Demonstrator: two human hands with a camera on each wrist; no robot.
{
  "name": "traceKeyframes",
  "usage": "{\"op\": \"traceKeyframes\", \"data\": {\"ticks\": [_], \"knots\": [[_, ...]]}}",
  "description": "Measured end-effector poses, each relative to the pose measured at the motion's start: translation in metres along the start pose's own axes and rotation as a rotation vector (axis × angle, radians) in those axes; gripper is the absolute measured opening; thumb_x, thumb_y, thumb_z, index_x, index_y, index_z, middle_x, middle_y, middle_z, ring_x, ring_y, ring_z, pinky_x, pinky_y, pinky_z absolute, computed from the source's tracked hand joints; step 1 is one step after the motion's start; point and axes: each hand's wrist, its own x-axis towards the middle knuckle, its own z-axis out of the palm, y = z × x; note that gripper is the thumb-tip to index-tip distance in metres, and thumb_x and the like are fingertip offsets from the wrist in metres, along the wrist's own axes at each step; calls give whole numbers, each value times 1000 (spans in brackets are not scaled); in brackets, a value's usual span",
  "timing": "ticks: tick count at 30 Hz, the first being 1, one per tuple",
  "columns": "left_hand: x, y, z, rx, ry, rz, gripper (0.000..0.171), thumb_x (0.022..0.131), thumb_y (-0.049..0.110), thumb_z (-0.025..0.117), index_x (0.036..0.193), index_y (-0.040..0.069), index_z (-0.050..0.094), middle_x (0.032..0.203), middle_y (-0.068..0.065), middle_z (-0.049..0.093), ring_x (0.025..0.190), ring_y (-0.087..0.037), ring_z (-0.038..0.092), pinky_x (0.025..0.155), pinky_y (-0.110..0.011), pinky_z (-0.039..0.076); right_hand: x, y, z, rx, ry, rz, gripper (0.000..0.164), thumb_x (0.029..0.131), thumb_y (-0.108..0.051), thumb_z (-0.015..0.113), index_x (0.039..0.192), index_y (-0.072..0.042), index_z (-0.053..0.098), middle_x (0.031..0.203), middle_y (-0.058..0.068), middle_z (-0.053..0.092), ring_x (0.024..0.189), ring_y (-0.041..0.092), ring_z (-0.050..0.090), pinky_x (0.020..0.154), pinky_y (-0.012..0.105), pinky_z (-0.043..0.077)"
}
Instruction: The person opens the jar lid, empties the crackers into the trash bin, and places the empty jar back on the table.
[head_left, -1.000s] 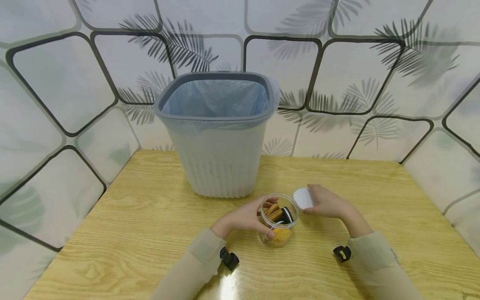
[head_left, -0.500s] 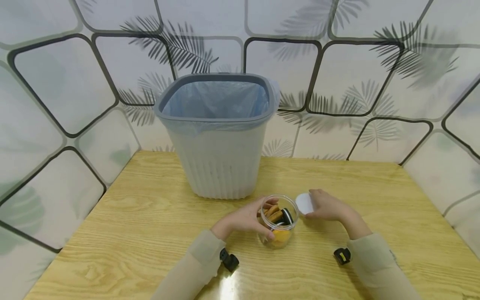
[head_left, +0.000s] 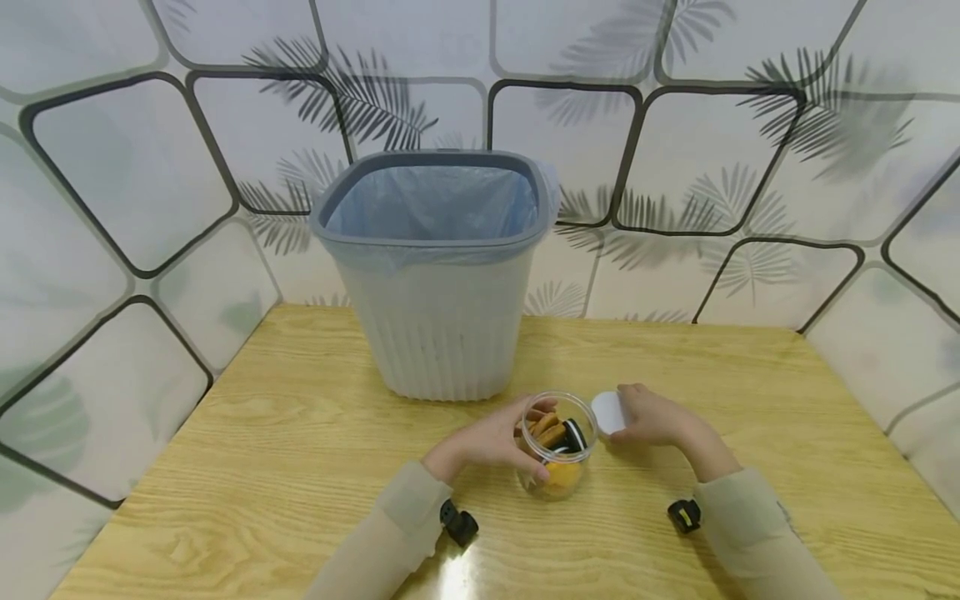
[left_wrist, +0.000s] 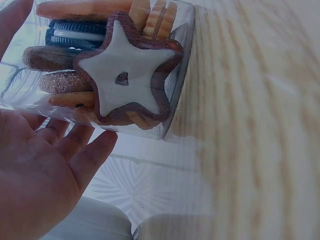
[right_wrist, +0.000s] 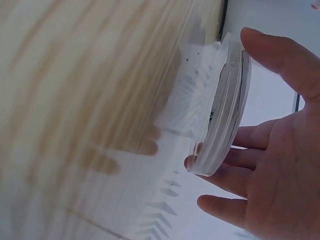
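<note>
A clear round jar (head_left: pixel 564 483) of cookies stands without a lid on the wooden table. My left hand (head_left: pixel 487 439) grips its left side, thumb in front and fingers behind. Inside are black-and-white sandwich cookies (head_left: pixel 575 436), brown cookies (head_left: pixel 551 435) and something yellow low down. A star-shaped cookie (left_wrist: pixel 102 75) with white icing presses against the jar wall in the left wrist view. To the right of the jar, my right hand (head_left: pixel 657 418) holds a round lid (head_left: pixel 607 414) between thumb and fingers. From the right wrist, the lid appears translucent, tilted on edge just above the table.
A pale bin (head_left: pixel 442 321) with a grey rim and a blue liner bag (head_left: pixel 442 200) stands behind the left hand. Patterned cloth walls (head_left: pixel 675 158) enclose the back and sides of the table (head_left: pixel 270 467). Black camera mounts (head_left: pixel 458 523) sit at both wrists.
My right hand has lowered slightly with the lid, drawing a little nearer the person. The left hand keeps its hold on the jar. The whole head view has shifted down a touch.
</note>
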Motion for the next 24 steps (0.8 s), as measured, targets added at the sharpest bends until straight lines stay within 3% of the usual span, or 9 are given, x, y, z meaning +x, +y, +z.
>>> {"op": "traceKeyframes", "data": {"ticks": [7,24], "knots": [[-1,0,0,2,3,0,87,69,13,76,139,11,24,138,-9,26,120,-18,32,93,-31,33,1,0,1,14,-11,5,74,67,-26,72,116,18,38,101,25,48,83,28,49,70,40,45],[0,-1,0,-4,-5,6,87,69,14,76,139,15,24,138,-8,26,121,-18,31,92,-30,34,2,-3,2,4,-77,37,67,68,-26,72,112,15,42,95,17,50,80,24,48,68,37,43]]}}
